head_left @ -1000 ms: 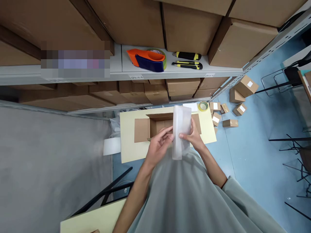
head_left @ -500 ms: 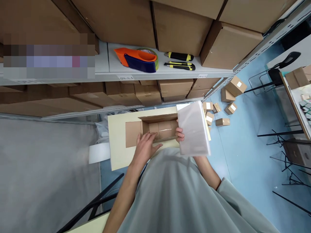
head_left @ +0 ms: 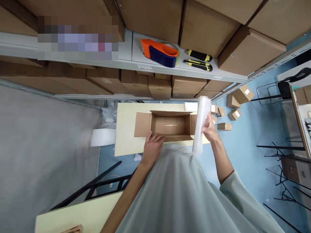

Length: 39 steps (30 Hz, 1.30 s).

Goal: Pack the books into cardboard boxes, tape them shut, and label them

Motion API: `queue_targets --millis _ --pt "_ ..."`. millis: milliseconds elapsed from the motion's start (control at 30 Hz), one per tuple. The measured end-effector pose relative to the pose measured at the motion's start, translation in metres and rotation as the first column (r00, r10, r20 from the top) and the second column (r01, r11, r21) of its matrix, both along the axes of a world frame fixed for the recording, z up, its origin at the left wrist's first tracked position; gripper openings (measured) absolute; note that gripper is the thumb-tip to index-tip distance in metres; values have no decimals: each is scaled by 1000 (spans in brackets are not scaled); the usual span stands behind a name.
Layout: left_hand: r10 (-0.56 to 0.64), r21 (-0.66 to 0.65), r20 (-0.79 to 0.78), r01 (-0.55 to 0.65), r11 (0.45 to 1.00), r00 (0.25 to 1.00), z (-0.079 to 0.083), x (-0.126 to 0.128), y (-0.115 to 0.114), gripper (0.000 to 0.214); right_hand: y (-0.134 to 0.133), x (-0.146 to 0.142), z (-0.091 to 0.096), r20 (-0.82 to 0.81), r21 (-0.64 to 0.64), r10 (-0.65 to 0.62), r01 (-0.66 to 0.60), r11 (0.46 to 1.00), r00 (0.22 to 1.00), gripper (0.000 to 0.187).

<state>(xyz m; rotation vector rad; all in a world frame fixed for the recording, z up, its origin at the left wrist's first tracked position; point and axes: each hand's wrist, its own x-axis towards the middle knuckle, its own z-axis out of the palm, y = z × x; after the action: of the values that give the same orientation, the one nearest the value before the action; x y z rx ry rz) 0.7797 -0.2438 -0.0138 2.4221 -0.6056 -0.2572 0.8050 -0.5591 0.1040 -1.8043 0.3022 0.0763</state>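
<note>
A cardboard box (head_left: 171, 125) stands on the pale yellow table with its top open. Its left flap (head_left: 142, 125) is folded outward, and its bare inside shows. My left hand (head_left: 153, 146) is closed over the near wall by the left corner, fingers along the rim and thumb hidden. To the right of the box, my right hand (head_left: 210, 129) grips a white packet wrapped in clear plastic (head_left: 201, 126). The packet is seen nearly edge-on, slightly blurred, and covers part of the right flap (head_left: 193, 124).
An orange and blue tape dispenser (head_left: 160, 53) and two utility knives (head_left: 198, 60) lie on the shelf (head_left: 126, 63) above. Several small boxes (head_left: 224, 126) sit on the floor to the right. A white box (head_left: 190, 106) is at the back of the table (head_left: 126, 142).
The white packet has turned from broad side to edge-on and moved right with my right hand. My left hand has shifted from over the box to its near rim. The view has shifted.
</note>
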Motion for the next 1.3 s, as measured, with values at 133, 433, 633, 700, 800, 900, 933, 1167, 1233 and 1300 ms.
queue_targets --millis 133,433,633,700,800,900,933,1167,1233,1300 --pt "10 -9 -15 -10 1000 1000 -3 -7 2 45 12 23 -6 8 -349 296 -275 896 955 151" --pt "1 -16 -46 -2 1000 999 -3 -13 -1 48 72 59 -98 -325 -673 687 -669 314 650 97" --pt "19 -13 -59 -20 1000 998 -1 -14 -3 46 98 70 -142 -482 -640 658 -746 186 578 85" --pt "16 -6 -63 -16 1000 998 0 -16 -2 47 103 68 -152 -529 -623 630 -764 166 569 77" --pt "9 9 -66 -8 1000 998 0 -17 -1 47 106 63 -162 -575 -606 595 -781 150 561 71" --pt "2 6 -68 -1 1000 998 0 -18 0 47 100 56 -158 -564 -609 585 -772 181 583 75" --pt "2 2 -71 -2 1000 998 0 -18 1 47 96 53 -153 -548 -612 588 -764 204 595 74" --pt "38 -110 -100 -49 993 994 5 -14 2 38 30 -4 -101 -151 -625 508 -480 616 848 48" --pt "66 -161 -128 -86 983 990 7 -11 2 42 6 -24 -93 -23 -646 317 -256 719 948 47" --pt "155 -194 -140 -181 964 978 6 -6 5 45 -14 -42 -93 41 -661 71 -26 750 997 59"
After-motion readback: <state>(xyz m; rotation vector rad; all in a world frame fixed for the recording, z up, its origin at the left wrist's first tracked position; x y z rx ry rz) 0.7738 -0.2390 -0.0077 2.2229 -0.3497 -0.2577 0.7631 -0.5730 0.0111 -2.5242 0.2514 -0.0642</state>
